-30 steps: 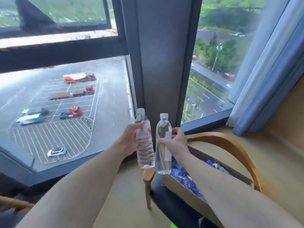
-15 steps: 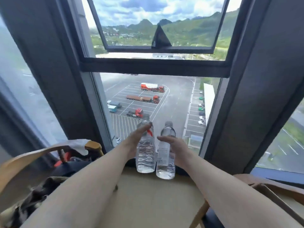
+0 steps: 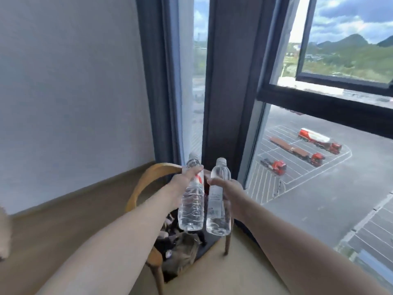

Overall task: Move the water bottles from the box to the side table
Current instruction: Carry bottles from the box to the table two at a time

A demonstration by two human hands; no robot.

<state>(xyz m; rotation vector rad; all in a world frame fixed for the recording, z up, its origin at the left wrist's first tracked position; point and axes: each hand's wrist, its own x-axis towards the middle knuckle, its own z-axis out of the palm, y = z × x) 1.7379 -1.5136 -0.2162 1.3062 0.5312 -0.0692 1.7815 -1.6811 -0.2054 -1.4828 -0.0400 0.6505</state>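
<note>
I hold two clear plastic water bottles upright in the air in front of me. My left hand (image 3: 182, 182) grips the bottle with a red-and-white label (image 3: 191, 201) near its shoulder. My right hand (image 3: 227, 188) grips the bottle with a plain white label (image 3: 218, 205), close beside the first. Both bottles hang above a wooden chair. Neither the box nor the side table is in view.
A wooden armchair (image 3: 148, 177) with a curved back stands below the bottles, with dark clothing (image 3: 180, 250) piled on its seat. A floor-to-ceiling window (image 3: 319, 177) runs along the right, a white wall (image 3: 74, 81) on the left, grey curtains (image 3: 161, 81) in the corner.
My view has swung left, away from the chair with the box, past the window, to a second chair by the wall. Both hands have kept hold of their bottles throughout.
</note>
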